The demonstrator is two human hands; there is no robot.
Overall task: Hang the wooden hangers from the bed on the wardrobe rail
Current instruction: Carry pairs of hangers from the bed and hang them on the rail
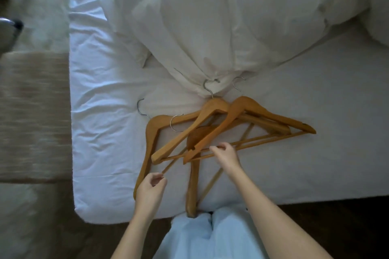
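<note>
Nearest the camera, pale blue trousers (202, 235) show at the bottom edge, pressed against the foot of the white-sheeted bed (101, 132). From either side of them two bare forearms reach up onto the mattress.

The left hand (150, 188) hovers over the lower arm of the leftmost hanger (150, 139), its fingers curled loosely, thumb and fingertips close to the end of a thin wooden crossbar (171, 166); whether they actually pinch it cannot be told. The right hand (226, 154) lies further in, its fingertips pinched narrowly on the thin crossbars where they run out from under the upper hangers.

Just beyond the hands lies the heap of honey-brown wooden hangers with silver metal hooks (212, 115), overlapping in a loose fan on the sheet. One hanger (192, 191) points straight back toward the person, its end overhanging the bed edge and touching the trousers. The two topmost hangers cross each other, arms spreading right, hooks pointing away.

Past them, those hooks touch the bunched corner of a crumpled white duvet (221, 27) filling the far half of the bed. To the left, beside the bed, lies a beige striped rug (33, 111).
</note>
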